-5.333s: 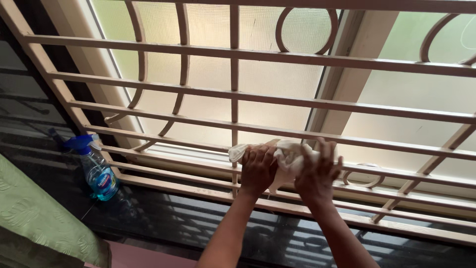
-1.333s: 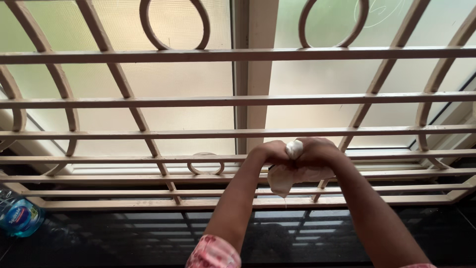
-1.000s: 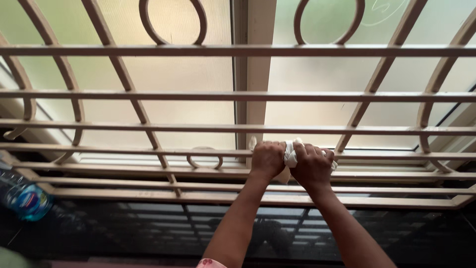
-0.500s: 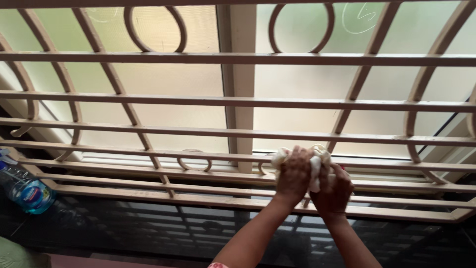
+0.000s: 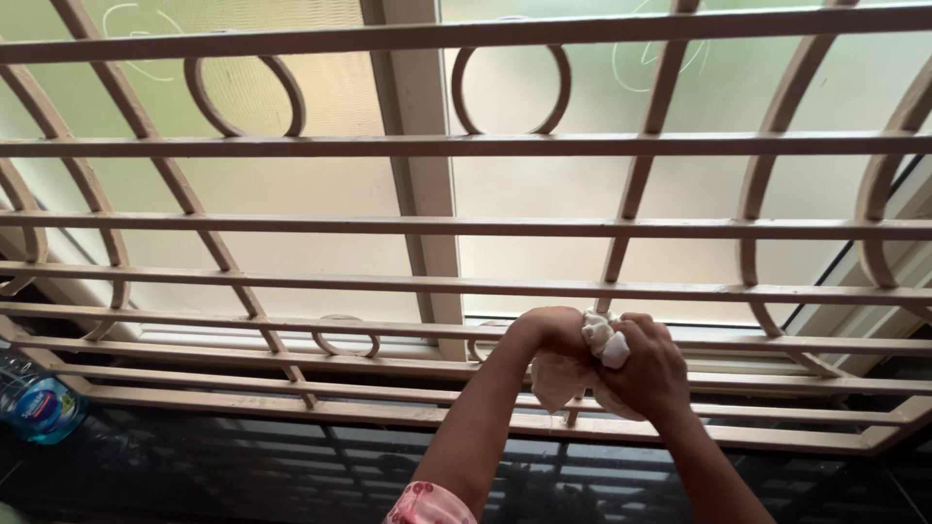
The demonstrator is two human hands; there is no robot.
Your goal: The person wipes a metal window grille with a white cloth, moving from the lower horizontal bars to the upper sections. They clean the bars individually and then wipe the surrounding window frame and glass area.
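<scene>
Both my hands grip a crumpled white cloth point(image 5: 581, 359) wrapped around a low horizontal bar of the cream metal window grille point(image 5: 466, 146). My left hand point(image 5: 547, 332) closes over the cloth from the left. My right hand point(image 5: 649, 369) clutches it from the right, with a bunched end sticking up between the two. Part of the cloth hangs below the bar. The hands sit just right of the window's central upright frame point(image 5: 427, 194).
Frosted glass panes fill the window behind the grille. A dark polished stone sill point(image 5: 291, 466) runs below the bars. A spray bottle of blue liquid point(image 5: 34, 403) stands on the sill at the far left edge.
Both hands with the cloth have slid along the low bar, back and forth near the central upright. The bunched cloth end now pokes up between them. The view has shifted right.
</scene>
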